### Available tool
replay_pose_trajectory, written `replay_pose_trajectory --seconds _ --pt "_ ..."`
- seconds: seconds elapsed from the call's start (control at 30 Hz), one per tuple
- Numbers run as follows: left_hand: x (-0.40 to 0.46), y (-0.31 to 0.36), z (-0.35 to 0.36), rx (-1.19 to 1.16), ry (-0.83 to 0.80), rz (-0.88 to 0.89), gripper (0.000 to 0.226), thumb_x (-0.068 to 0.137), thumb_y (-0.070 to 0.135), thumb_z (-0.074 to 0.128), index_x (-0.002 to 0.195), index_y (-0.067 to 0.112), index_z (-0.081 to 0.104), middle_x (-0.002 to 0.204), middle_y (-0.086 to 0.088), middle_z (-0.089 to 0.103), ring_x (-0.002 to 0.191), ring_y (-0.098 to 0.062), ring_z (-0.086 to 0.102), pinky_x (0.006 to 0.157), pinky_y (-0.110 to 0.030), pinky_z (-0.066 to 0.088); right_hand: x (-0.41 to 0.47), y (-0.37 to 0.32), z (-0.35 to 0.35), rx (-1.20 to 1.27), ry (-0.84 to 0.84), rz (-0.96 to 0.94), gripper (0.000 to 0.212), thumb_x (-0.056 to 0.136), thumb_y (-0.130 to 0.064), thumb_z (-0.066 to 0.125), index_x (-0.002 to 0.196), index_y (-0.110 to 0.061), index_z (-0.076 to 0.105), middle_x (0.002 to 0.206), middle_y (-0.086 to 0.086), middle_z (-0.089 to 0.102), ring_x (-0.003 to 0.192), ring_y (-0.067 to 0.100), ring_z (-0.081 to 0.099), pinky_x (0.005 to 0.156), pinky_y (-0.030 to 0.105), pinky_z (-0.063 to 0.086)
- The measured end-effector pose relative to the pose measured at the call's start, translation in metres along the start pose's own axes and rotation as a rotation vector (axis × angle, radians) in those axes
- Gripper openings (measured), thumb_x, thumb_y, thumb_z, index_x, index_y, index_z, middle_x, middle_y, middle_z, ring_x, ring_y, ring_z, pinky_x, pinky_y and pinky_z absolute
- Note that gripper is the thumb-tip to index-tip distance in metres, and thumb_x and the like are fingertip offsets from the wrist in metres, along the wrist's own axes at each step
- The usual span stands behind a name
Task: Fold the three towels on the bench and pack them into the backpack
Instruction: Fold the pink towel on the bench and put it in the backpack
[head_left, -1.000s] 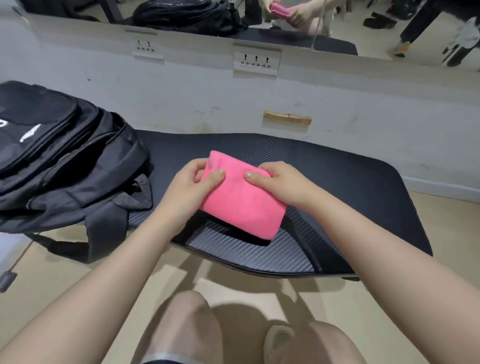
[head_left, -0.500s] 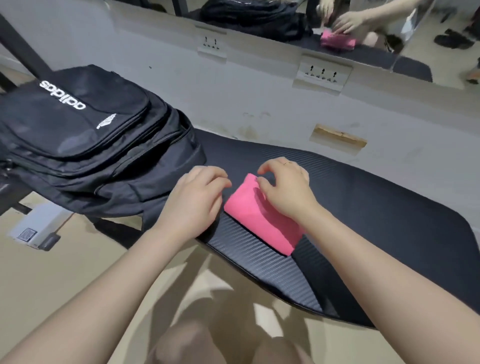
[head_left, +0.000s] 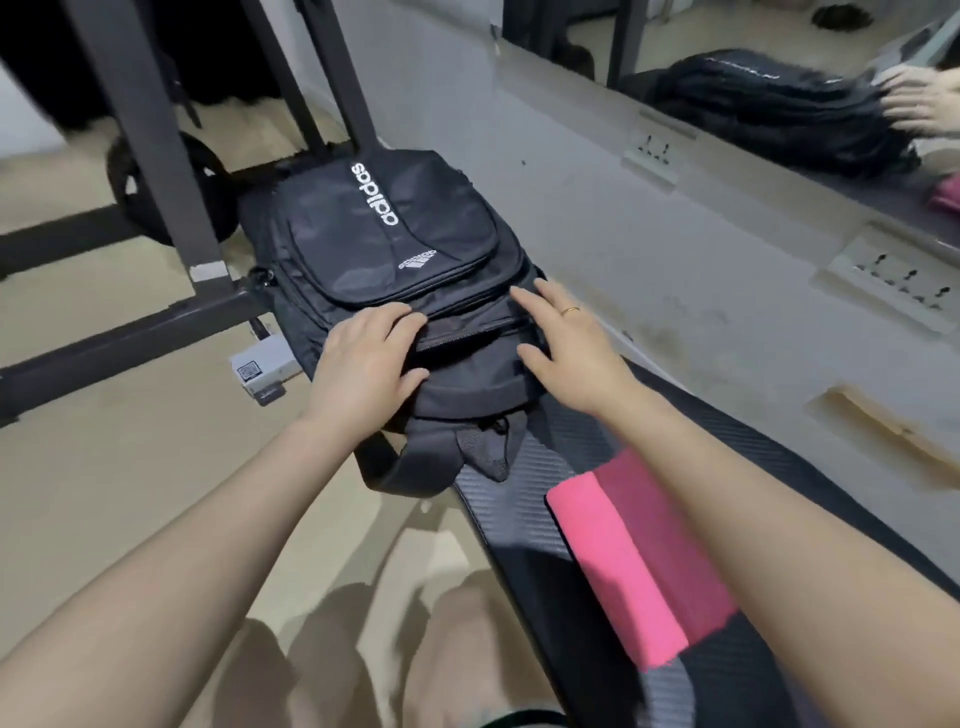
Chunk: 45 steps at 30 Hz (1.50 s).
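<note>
Room: grey wall (head_left: 597, 218) behind bench, mirror (head_left: 753, 47) above.
Bench: black bench (head_left: 530, 499), near edge free.
Backpack: backpack (head_left: 405, 270) on bench's far end; zipper parted, contents not visible.
Towel: folded pink towel (head_left: 639, 561) on bench, near edge.
Hands: left hand (head_left: 363, 358) and right hand (head_left: 571, 348) spread on backpack.

Black backpack (head_left: 395, 291) with white lettering, lying flat at the far end of the tabletop (head_left: 524, 499), zipper partly open near its top edge. Pink towel (head_left: 639, 561), folded into a thick oblong, resting nearer on the tabletop, apart from it.
</note>
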<state>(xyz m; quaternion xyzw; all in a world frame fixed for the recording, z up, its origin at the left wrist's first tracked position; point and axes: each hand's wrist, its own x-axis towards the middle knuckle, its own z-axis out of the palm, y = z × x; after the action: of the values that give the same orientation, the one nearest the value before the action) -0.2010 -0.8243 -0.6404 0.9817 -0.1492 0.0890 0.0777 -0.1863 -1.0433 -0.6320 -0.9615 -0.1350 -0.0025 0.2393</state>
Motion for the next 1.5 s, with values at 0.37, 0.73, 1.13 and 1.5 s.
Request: replay_pose_trajectory --seconds 0.37,0.73,1.13,1.5 --pt "0.03 -0.024 0.004 0.13 0.172 0.08 0.018 0.077 0.017 0.051 0.089 0.011 0.063 0.075 -0.004 0.068 0.061 -0.027 0.063 0.051 -0.027 0.046 0.078 0.025 0.014 0.124 0.012 -0.065 0.043 0.09 -0.025 0.057 0.132 -0.025 0.049 0.147 0.001 0.036 0.133 0.029 0.03 0.102 0.015 0.016" --pt "0.108 -0.05 -0.056 -0.037 0.429 0.044 0.033 0.09 0.015 0.049 0.119 0.027 0.043 0.093 -0.004 0.064 0.077 -0.031 0.061 0.061 -0.035 0.047 0.173 -0.028 -0.031 -0.027 0.525 -0.12 0.039 0.087 -0.043 0.053 0.102 -0.008 0.06 0.103 0.006 0.063 0.094 0.03 0.046 0.075 0.027 0.028" --pt "0.133 -0.084 -0.002 0.255 0.179 0.156 0.1 0.045 -0.01 0.077 0.131 0.023 0.038 0.094 -0.01 0.065 0.039 -0.019 0.014 0.04 -0.016 -0.004 0.228 0.006 0.007 -0.065 0.0 -0.241 0.035 0.094 -0.043 0.044 0.077 -0.013 0.036 0.083 0.016 0.058 0.091 0.031 0.053 0.056 0.031 0.017" --pt "0.091 -0.034 0.0 0.138 0.203 0.352 0.07 0.066 0.0 0.048 0.132 0.022 0.037 0.104 -0.003 0.045 0.036 -0.019 0.027 0.037 -0.017 0.019 0.14 0.046 -0.01 0.041 -0.041 -0.18 0.044 0.079 -0.062 0.051 0.086 -0.019 0.043 0.06 -0.01 0.046 0.062 0.015 0.046 0.056 0.027 0.034"
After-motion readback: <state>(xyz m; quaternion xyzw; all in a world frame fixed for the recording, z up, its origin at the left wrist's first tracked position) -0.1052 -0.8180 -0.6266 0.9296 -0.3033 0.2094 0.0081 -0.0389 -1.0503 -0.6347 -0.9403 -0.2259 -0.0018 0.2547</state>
